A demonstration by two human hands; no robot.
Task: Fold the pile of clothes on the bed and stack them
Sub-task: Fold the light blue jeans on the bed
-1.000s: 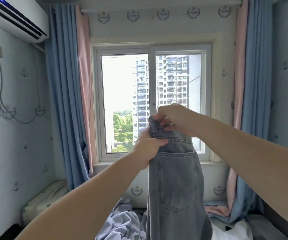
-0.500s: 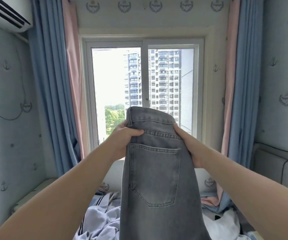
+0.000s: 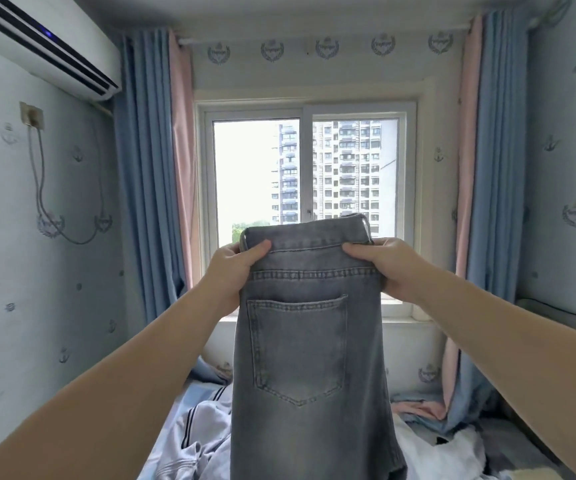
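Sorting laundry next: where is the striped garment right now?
In the head view, the striped garment lies low and left of centre, directly beside the hanging grey jeans.

- One wide-angle camera sat on my head and faced the window (image 3: 307, 174) almost level.
- My left hand (image 3: 231, 271) and right hand (image 3: 388, 268), holding up the jeans (image 3: 310, 358), were close before the lens, mid-frame.
- The bed (image 3: 521, 462) showed only along the bottom edge.
- The wide lens took in the side walls (image 3: 9, 289) too, bowed at the edges.

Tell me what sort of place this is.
Most likely a bedroom: loose clothes lie heaped below a curtained window, an air conditioner hangs on the wall, and tower blocks stand outside.
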